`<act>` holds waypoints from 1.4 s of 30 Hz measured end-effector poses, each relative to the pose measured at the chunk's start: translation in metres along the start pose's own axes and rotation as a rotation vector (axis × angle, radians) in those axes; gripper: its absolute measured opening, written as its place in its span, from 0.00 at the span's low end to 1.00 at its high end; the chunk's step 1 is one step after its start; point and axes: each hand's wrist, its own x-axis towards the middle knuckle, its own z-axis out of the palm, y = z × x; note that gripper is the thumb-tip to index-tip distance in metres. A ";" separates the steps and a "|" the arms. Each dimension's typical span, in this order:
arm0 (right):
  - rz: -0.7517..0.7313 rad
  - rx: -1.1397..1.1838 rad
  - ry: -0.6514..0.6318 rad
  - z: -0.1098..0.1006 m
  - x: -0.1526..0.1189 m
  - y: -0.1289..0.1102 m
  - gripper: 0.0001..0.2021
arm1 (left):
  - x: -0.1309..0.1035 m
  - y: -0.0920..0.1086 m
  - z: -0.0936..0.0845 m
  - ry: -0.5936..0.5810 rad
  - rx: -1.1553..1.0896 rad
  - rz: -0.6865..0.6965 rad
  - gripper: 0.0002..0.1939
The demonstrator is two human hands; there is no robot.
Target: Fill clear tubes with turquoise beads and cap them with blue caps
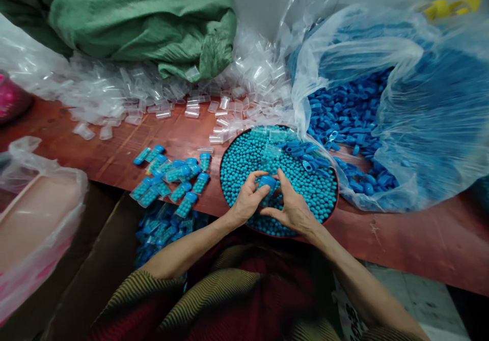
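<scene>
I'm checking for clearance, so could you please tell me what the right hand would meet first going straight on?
Most likely the blue-capped tube in the left hand, just ahead of the right hand; they may already touch, as depth is unclear.

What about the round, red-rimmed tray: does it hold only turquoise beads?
No, blue plastic caps and clear plastic tubes also lie on the round turquoise beads.

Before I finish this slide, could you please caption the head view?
Hands around a capped tube over a tray of teal beads, with filled tubes left and loose blue caps right.
</scene>
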 end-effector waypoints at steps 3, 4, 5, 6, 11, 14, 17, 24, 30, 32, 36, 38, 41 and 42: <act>-0.018 -0.031 0.028 0.003 -0.001 0.000 0.43 | -0.001 0.003 -0.001 -0.008 0.023 0.009 0.27; -0.027 -0.051 0.051 0.006 -0.001 -0.001 0.41 | -0.002 0.003 -0.001 -0.001 0.042 0.029 0.25; -0.035 -0.072 0.077 0.008 -0.001 -0.002 0.39 | -0.002 0.004 -0.001 0.011 0.067 0.051 0.23; -0.041 -0.094 0.103 0.011 -0.001 -0.004 0.38 | -0.002 0.004 -0.001 0.026 0.094 0.072 0.20; -0.045 -0.159 0.135 0.025 0.003 -0.016 0.36 | -0.006 0.008 -0.004 0.090 0.284 0.155 0.12; -0.066 -0.156 0.026 0.026 0.006 -0.024 0.35 | -0.012 0.018 -0.020 0.105 0.527 0.217 0.11; -0.061 -0.200 -0.041 0.014 0.011 -0.018 0.28 | -0.020 0.034 -0.053 0.237 0.812 0.297 0.14; 0.347 -0.629 -0.028 -0.036 0.025 0.057 0.16 | -0.024 0.062 -0.130 0.779 1.387 0.326 0.20; 0.390 -0.741 -0.213 -0.030 0.035 0.071 0.17 | 0.008 0.041 -0.082 0.462 1.433 0.478 0.17; 0.348 -0.678 -0.223 -0.028 0.035 0.069 0.17 | 0.023 0.030 -0.058 0.272 1.378 0.461 0.15; 0.217 -0.603 -0.342 -0.036 0.034 0.069 0.21 | 0.046 0.013 -0.029 0.072 1.290 0.324 0.17; 0.217 -0.626 -0.409 -0.041 0.037 0.069 0.23 | 0.050 0.009 -0.023 0.048 1.277 0.305 0.18; 0.213 -0.717 -0.474 -0.044 0.044 0.069 0.20 | 0.051 0.007 -0.019 0.077 1.297 0.310 0.17; 0.197 -0.739 -0.485 -0.043 0.046 0.069 0.19 | 0.050 0.006 -0.018 0.085 1.307 0.310 0.17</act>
